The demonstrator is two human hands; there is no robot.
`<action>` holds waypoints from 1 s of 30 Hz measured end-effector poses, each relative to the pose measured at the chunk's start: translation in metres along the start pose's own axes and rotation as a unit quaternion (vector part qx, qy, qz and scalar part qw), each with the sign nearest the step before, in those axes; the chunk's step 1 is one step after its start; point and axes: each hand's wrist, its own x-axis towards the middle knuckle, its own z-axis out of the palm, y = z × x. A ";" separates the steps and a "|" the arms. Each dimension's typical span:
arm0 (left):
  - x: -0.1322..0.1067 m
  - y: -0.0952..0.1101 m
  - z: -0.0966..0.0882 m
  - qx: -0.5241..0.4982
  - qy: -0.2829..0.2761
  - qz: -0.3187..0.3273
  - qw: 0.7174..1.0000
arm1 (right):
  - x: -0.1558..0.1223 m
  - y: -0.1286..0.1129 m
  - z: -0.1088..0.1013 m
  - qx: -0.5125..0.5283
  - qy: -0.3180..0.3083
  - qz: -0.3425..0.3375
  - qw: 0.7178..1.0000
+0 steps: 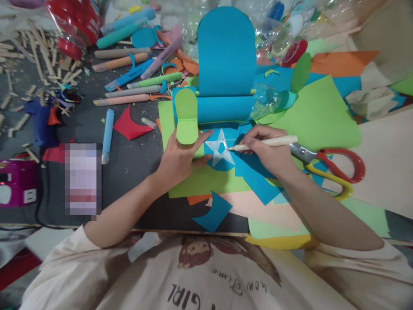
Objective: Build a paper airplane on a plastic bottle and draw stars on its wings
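Observation:
My right hand [266, 150] is closed around a white marker [277, 141]. The marker's tip meets a white star [217, 157] drawn on blue paper, with a small part at its centre still blue. Lying with fingers spread, my left hand [177, 161] rests on the paper just left of the star. A light green paper strip with rounded ends [187, 114] reaches down to its fingers. Above the star stands a blue paper piece with a rounded top [227, 51], joined to a blue rolled section [226, 107]. Green paper [206, 183] lies beneath.
Scissors with red and yellow handles [335, 165] lie beside my right forearm. Several markers [142, 82], a phone [83, 178], a blue glue gun [41, 122] and wooden sticks [41, 51] are on the left. Clear plastic bottles [267, 99] and paper scraps [214, 213] surround the work.

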 end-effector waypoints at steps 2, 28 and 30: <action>0.000 0.000 0.000 0.006 -0.001 0.000 1.000 | 0.000 0.001 -0.001 -0.003 0.005 -0.007 1.000; -0.001 0.002 0.002 0.025 0.018 -0.009 0.999 | -0.012 -0.002 0.003 -0.094 -0.071 -0.058 0.991; 0.000 0.002 0.002 0.023 0.021 -0.006 0.999 | -0.012 -0.003 0.003 -0.093 -0.093 -0.054 0.990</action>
